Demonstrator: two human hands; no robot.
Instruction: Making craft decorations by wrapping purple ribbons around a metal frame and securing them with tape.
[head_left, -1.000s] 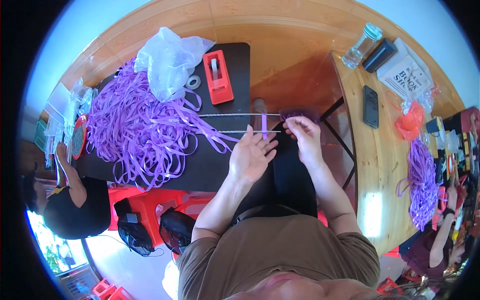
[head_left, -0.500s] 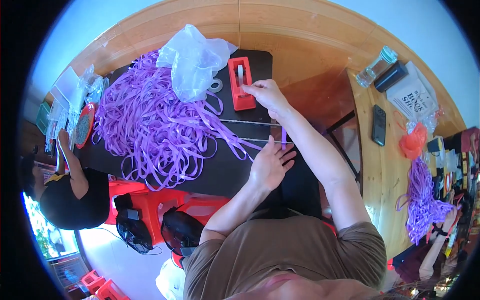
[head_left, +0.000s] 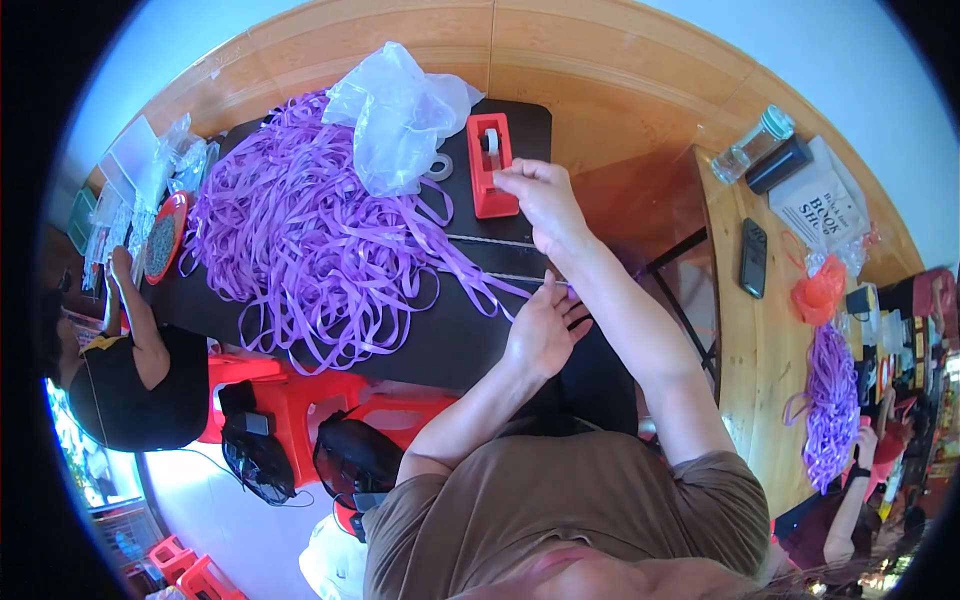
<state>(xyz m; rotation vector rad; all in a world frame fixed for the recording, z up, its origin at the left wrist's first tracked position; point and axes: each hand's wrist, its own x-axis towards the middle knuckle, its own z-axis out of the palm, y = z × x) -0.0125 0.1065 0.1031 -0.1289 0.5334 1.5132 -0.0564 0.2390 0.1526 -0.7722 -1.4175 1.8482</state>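
Note:
My right hand point(head_left: 545, 200) pinches the end of the clear tape at the front of a red tape dispenser point(head_left: 480, 203), with a roll of tape point(head_left: 491, 141) inside. Below it my left hand point(head_left: 541, 335) is palm up with its fingers spread, beside two thin metal rods point(head_left: 490, 241) that run across the dark table. A short bit of purple ribbon shows by its fingertips; whether the hand grips it is hard to see. Loose strands lead from there to a big heap of purple ribbons point(head_left: 300, 230) on the left.
A clear plastic bag point(head_left: 395, 120) lies on the heap, with a spare tape roll point(head_left: 439, 167) beside it. A co-worker point(head_left: 135, 380) sits at left near a red plate point(head_left: 165, 240). The wooden table point(head_left: 745, 400) at right holds a phone point(head_left: 753, 258), a bottle point(head_left: 752, 145) and more ribbons point(head_left: 832, 400).
My right hand keeps to the front of the dispenser, its fingers raised slightly with the tape. The left hand has barely moved. The whole view has shifted a little.

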